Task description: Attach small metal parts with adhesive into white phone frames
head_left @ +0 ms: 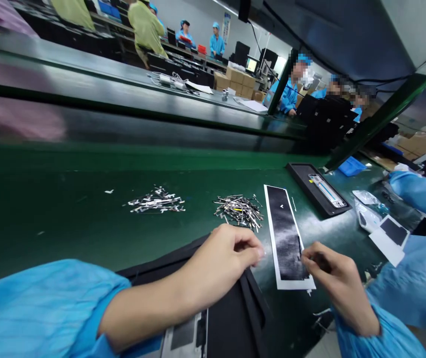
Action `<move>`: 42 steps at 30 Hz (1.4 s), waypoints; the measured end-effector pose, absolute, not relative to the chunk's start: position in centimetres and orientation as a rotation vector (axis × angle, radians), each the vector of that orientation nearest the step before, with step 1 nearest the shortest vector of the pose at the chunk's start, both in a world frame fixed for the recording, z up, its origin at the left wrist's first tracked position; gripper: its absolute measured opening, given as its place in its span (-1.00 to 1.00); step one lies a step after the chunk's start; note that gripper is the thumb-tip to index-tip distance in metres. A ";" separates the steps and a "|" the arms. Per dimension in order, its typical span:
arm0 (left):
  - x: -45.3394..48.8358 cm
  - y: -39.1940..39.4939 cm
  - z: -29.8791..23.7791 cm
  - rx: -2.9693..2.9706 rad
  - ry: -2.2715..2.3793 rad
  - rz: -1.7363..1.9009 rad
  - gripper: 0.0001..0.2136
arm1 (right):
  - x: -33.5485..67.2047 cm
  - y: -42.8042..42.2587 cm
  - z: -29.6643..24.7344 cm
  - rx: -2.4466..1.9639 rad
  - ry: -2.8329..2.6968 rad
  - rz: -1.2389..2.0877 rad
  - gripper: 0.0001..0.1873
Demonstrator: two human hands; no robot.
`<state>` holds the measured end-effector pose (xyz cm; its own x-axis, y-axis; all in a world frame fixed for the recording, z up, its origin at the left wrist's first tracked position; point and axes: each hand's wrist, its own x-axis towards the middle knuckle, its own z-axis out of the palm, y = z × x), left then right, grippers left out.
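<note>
My left hand (216, 263) reaches over a black tray (231, 318), thumb and forefinger pinched together. A tiny pale speck shows at its fingertips, too small to name. Under my left forearm, a flat silver-grey part (185, 338) is partly visible in the tray. My right hand (337, 283) is closed in a pinch at the right edge of a white-bordered sheet of fine black strips (287, 243); what its fingers hold cannot be made out. Beyond my left hand lies a pile of thin silver and black strips (238, 211). Another pile of white and dark scraps (156, 201) is farther left.
A second black tray (298, 181) holds a slim metal frame (326, 191) at the back right. Plastic bags (367, 214) and a blue bin (351, 166) sit farther right, near a co-worker's blue sleeve (421, 194). A raised shelf (123, 94) crosses behind the green bench (67, 214).
</note>
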<state>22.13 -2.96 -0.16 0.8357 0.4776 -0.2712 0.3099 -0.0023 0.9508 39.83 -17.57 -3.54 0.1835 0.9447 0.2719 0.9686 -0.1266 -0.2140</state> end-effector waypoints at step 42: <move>13.3 -1.9 0.2 1.241 0.658 0.463 -0.95 | 27.0 -11.6 -1.0 -1.625 -1.101 0.868 -0.83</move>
